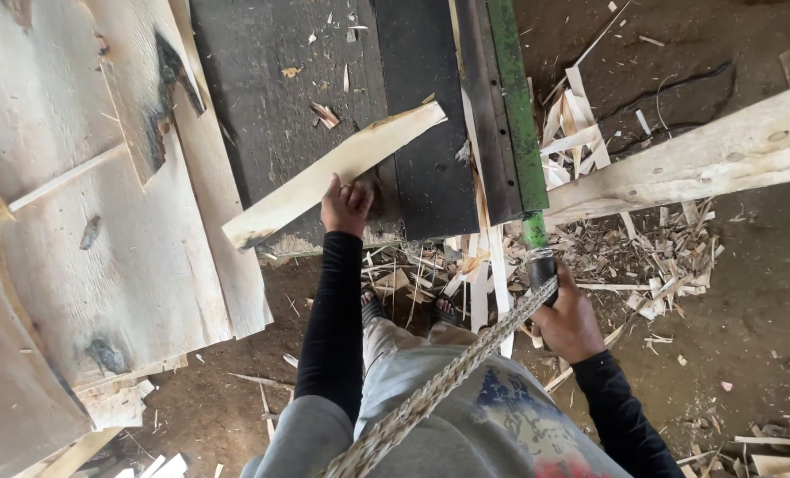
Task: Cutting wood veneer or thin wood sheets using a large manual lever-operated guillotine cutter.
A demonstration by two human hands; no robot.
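Braided rope (448, 376) runs nearest the camera, slanting from the lower middle of the view, over the person's grey trousers, up to the right hand (570, 320). Right grip: fingers closed around the black handle end of a green lever (519, 115), which extends away along the right edge of the dark tabletop (271, 97). Left hand (345, 205): fingers curled on the near edge of a pale wood strip (337, 173), holding it flat on the tabletop; the strip lies diagonally, its far end toward the lever, its near end overhanging the tabletop's front edge. Both arms wear black sleeves. Left of the strip, wide pale boards (103, 248) with dark knots and bark patches lie stacked, touching the tabletop's left side. Right of the lever, a long rough plank (705, 150) slants across the dirt floor (749, 292). Between feet and plank, a heap of thin offcuts and splinters (581, 133) covers the floor.
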